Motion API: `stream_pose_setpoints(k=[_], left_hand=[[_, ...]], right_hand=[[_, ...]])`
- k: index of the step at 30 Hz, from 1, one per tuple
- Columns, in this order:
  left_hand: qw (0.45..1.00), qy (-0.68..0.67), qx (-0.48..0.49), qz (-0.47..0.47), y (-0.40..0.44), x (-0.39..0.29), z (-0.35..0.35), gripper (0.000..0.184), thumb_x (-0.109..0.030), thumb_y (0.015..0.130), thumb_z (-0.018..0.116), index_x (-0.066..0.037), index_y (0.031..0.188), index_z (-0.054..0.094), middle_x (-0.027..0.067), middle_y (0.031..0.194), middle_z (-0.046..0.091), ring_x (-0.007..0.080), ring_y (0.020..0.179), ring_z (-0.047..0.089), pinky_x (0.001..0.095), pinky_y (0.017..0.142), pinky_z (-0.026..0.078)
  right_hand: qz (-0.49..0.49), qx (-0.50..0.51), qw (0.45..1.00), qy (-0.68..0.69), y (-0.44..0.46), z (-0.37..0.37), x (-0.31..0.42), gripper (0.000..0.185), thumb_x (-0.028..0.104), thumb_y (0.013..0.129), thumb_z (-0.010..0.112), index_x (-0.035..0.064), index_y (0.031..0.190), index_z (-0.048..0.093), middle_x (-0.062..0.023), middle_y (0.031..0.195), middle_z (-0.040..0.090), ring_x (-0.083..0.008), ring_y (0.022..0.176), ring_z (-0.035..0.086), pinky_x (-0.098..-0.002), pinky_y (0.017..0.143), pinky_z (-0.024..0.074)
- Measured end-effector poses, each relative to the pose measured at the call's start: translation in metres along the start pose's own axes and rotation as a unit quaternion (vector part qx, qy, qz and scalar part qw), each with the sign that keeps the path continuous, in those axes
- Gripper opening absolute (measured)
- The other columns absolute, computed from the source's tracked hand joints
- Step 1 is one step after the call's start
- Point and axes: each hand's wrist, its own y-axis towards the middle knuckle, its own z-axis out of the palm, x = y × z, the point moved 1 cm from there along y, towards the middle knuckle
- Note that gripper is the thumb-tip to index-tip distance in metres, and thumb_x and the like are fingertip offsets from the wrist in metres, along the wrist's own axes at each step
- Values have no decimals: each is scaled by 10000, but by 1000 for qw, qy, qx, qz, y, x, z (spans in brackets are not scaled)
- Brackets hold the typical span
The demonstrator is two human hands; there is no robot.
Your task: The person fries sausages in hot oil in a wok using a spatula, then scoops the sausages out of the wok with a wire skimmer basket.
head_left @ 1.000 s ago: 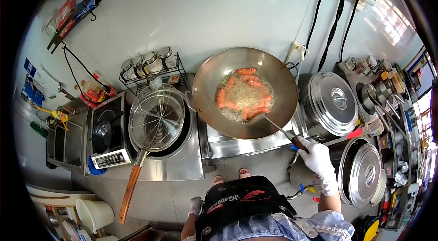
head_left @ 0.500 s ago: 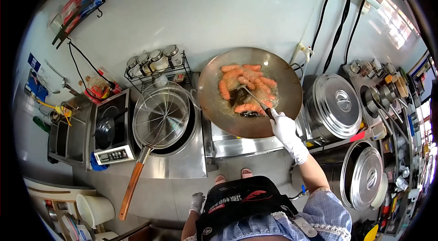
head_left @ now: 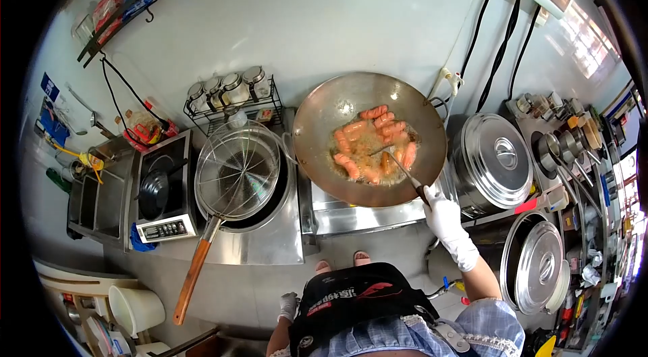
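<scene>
My right hand (head_left: 443, 216), in a white glove, is closed around the dark handle of a long-handled metal cooking utensil (head_left: 406, 171). The utensil's working end is in bubbling oil among the sausages, so its shape is hidden. Several reddish sausages (head_left: 354, 129) with scored skins lie in a large wok (head_left: 317, 161). My left hand (head_left: 288, 304), also gloved, hangs low beside the black apron (head_left: 358, 303). It appears to hold nothing, its fingers loosely bent and small in view.
Left of the wok, a wire strainer (head_left: 239, 168) with a wooden handle rests over a pot. A rack of seasoning jars (head_left: 233, 90) stands behind it. An induction cooker (head_left: 165, 228) with a small pan is further left. Lidded steel pots (head_left: 496, 158) stand at the right.
My right hand and the utensil have moved right and slightly toward me. The sausages have shifted right and been rearranged in the oil. My left hand stays low by the apron.
</scene>
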Motion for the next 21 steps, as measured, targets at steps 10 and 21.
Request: stream_pose_setpoints(k=[10,21], left_hand=[[999,14,15,46,27,-19,10,261,-210,902,495,28,931,598,117,674,608,185,522,549,299,485,447],[999,38,13,15,12,-3,4,195,-135,827,517,37,867,602,130,631,597,209,502,543,322,475,428]], right_hand=[[64,-5,991,114,-17,-49,-9,428,157,792,638,75,1210,592,-165,893,631,-337,762,624,-415,671,494],[81,22,994,76,-57,-114,-23,418,169,753,676,89,1161,631,-157,777,614,-330,684,616,-397,629,487]])
